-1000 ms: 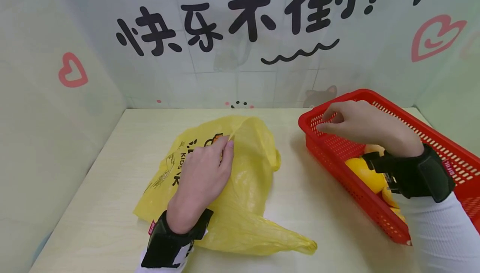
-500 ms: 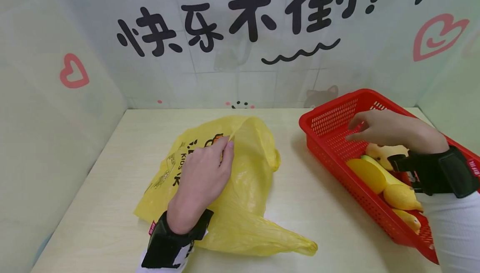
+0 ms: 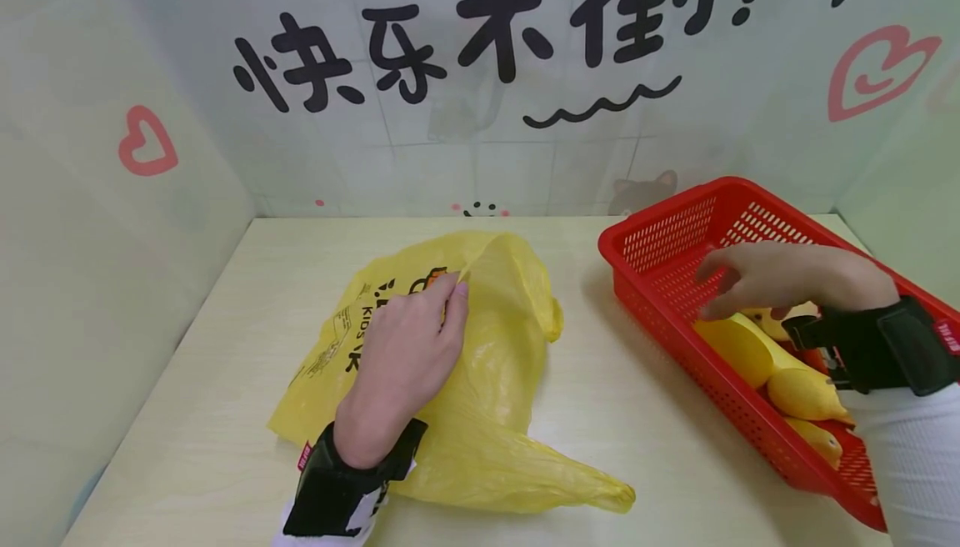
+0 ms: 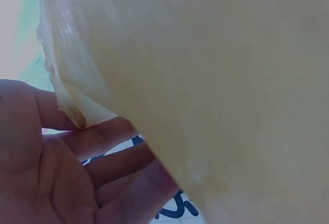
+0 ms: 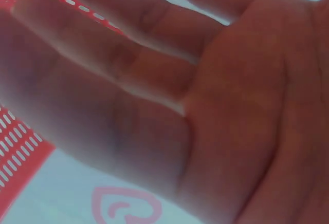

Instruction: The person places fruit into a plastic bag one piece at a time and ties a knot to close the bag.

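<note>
My left hand (image 3: 405, 343) pinches the edge of a yellow plastic bag (image 3: 487, 380) between thumb and forefinger. In the left wrist view the bag (image 4: 216, 90) fills most of the frame, its lip at the fingers of the left hand (image 4: 87, 157). The right hand (image 3: 780, 276) hangs over the red basket (image 3: 652, 301), fingers loosely bent, with nothing held. Under and beside it lie a round yellow piece (image 3: 735, 351), a lemon (image 3: 806, 394) and a smaller yellow piece (image 3: 817, 440). The right wrist view has the right hand (image 5: 205, 100) with fingers extended and an unoccupied palm.
A pale tabletop (image 3: 202, 380) bears the bag and the basket. Behind it stands a wall sheet (image 3: 480, 130) with black lettering. A yellow toy-like item (image 3: 768, 324) sits partly hidden under the right hand; red things show among the basket's contents.
My right hand has moved rightward from the basket's left rim and then slightly lower over the contents. The basket's near end has shifted a little. The left hand and bag stay still.
</note>
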{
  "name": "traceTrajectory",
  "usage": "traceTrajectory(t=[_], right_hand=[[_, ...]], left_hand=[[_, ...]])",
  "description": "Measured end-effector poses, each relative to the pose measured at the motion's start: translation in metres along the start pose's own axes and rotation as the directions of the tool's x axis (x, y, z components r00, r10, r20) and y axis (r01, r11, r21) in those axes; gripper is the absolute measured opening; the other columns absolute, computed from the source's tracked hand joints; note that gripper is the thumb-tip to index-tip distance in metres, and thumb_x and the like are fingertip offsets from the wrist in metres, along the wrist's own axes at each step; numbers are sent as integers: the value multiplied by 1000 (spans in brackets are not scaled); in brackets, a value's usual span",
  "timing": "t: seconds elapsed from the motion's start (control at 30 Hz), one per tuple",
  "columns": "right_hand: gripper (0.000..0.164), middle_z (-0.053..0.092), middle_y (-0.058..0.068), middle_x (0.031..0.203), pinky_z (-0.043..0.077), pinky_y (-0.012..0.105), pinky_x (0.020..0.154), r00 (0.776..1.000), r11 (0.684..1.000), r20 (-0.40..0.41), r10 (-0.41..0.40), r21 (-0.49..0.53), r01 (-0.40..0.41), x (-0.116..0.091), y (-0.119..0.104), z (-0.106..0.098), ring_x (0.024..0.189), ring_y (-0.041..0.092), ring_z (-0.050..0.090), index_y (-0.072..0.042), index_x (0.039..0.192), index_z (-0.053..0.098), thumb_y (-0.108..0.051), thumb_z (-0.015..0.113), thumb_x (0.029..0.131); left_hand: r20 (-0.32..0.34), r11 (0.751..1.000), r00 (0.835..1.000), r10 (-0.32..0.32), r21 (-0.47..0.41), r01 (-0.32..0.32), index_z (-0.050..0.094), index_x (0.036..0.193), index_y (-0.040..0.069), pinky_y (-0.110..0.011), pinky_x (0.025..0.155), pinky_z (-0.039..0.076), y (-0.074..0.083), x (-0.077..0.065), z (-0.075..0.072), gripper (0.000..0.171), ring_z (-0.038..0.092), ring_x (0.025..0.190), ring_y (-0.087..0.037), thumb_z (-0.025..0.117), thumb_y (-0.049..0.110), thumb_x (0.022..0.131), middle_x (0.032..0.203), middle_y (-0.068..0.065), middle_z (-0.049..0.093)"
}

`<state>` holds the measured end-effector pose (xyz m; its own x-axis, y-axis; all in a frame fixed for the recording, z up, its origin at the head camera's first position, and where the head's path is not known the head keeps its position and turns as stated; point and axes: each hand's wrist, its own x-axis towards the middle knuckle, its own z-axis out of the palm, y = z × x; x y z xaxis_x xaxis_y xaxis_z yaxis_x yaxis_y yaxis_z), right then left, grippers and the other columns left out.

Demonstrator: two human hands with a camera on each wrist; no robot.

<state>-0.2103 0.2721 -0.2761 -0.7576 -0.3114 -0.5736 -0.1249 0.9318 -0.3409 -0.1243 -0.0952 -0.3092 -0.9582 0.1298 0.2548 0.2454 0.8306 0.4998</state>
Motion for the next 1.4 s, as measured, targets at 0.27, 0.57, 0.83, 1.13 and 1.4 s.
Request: traceTrajectory(t=[0.27, 0.57, 0.83, 1.13, 1.4], right_hand=[[85, 58, 15, 125, 59, 41, 78, 995, 1000, 99, -10, 29, 7, 7, 0, 6, 103, 23, 57, -4, 140, 42, -48, 78, 77], [81, 58, 14, 127, 59, 39, 76, 985, 998, 163, -46, 44, 40, 10, -3, 8, 105, 22, 56, -7, 142, 46, -44, 78, 78], [68, 48, 29, 140, 59, 41, 77, 978, 998, 199, -66, 27, 61, 12, 2, 8, 110, 27, 55, -5, 144, 44, -27, 69, 86], [73, 43, 33, 141, 58, 50, 81, 983, 997, 185, 11, 76, -25, 21, 11, 14, 111, 34, 57, -5, 138, 48, -32, 80, 78], [78, 43, 28, 137, 59, 44, 78, 983, 989, 161, 89, 105, -107, 26, 12, 23, 105, 34, 54, -9, 138, 47, -28, 84, 72]], left_hand=[[-7, 1000, 1000, 9, 6, -9, 66, 122, 7, -29, 45, 31, 0, 0, 0, 35, 41, 43, -16, 42, 26, 105, 54, -1, 42], [-9, 1000, 1000, 16, 1, -16, 67, 118, 6, -29, 45, 29, -1, 0, 0, 33, 38, 42, -16, 42, 25, 105, 53, 0, 38], [-1, 1000, 1000, 9, -5, -9, 66, 107, 9, -28, 44, 29, 1, 0, -1, 30, 37, 42, -15, 41, 26, 106, 54, 1, 36], [3, 1000, 1000, 2, -2, -2, 66, 122, 8, -29, 45, 30, 0, 0, -1, 35, 39, 43, -16, 41, 26, 106, 54, 0, 40], [-7, 1000, 1000, 8, -3, -8, 66, 119, 7, -29, 45, 30, -1, 0, -1, 34, 40, 43, -16, 42, 25, 105, 53, 0, 39]])
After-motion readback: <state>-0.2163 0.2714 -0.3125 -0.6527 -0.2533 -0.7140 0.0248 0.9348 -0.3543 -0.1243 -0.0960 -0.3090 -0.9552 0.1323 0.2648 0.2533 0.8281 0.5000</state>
